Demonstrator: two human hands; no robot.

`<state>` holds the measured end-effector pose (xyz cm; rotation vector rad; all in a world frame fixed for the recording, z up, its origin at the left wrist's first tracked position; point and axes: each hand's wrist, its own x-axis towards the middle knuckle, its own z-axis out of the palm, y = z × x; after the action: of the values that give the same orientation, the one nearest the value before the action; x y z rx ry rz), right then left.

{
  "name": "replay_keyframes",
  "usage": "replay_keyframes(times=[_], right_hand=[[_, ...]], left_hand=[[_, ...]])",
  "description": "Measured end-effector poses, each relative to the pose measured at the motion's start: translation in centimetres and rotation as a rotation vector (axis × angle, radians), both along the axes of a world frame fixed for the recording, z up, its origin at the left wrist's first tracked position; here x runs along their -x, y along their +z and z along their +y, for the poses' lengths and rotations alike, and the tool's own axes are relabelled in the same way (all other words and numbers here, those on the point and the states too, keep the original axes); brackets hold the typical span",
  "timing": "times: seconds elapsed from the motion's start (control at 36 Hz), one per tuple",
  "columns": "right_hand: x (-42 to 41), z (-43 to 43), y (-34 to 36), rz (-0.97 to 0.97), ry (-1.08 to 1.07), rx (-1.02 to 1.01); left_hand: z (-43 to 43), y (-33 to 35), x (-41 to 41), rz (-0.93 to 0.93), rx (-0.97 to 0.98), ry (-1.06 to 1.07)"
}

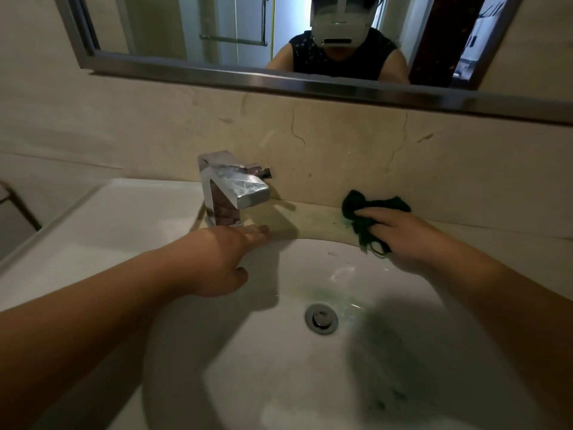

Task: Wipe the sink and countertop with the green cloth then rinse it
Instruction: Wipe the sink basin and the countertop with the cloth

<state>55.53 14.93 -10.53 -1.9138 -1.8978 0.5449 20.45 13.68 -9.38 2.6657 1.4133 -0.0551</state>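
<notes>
Beige stone worktop (313,217) behind a white sink (310,367): right hand (403,235) presses the bunched green cloth (369,212) onto the worktop at the basin rim; left hand (223,259), fingers extended, rests beside the chrome faucet (232,187).

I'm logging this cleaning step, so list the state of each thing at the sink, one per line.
Cloth: bunched, pressed on the counter by the right hand.
Tap: no water running.
Drain: plug looks down.
Sink: faint green smears.
Left hand: flat on the rim, empty.
</notes>
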Motion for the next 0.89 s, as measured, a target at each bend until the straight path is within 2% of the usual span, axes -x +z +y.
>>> replay_keyframes(times=[0.14, 0.28, 0.33, 0.42, 0.47, 0.53, 0.58, 0.67, 0.72, 0.89], right_hand=[[3.0, 0.1, 1.0, 0.121, 0.032, 0.019], [3.4, -2.3, 4.3, 0.017, 0.180, 0.165], [3.2, -3.2, 5.8, 0.059, 0.162, 0.083], [2.2, -3.6, 7.5, 0.188, -0.013, -0.200], [1.2, -3.3, 8.1, 0.155, -0.084, -0.371], [0.9, -3.1, 7.7, 0.052, -0.114, -0.427], [0.8, -2.6, 5.6, -0.087, -0.099, -0.321], [1.5, -2.4, 1.0, -0.273, -0.028, -0.040], [2.6, -1.8, -0.7, -0.343, -0.047, -0.021], [8.2, 1.2, -1.2, -0.371, 0.002, -0.045]], left_hand=[[-0.1, 0.1, 0.1, -0.011, 0.035, 0.018], [-0.4, 0.5, 0.1, -0.028, 0.076, 0.038], [-0.2, 0.6, 0.1, -0.027, 0.081, 0.038], [0.0, 0.6, 0.2, -0.020, 0.061, 0.032], [0.1, 0.5, 0.3, -0.033, 0.060, 0.028], [0.2, 0.3, 0.3, -0.042, 0.059, 0.022], [0.3, 0.2, 0.5, -0.052, 0.062, 0.022], [0.5, 0.2, 0.6, -0.085, 0.075, 0.018], [0.6, 0.2, 0.6, -0.109, 0.085, 0.015], [1.0, 1.0, 0.6, -0.152, 0.071, 0.018]])
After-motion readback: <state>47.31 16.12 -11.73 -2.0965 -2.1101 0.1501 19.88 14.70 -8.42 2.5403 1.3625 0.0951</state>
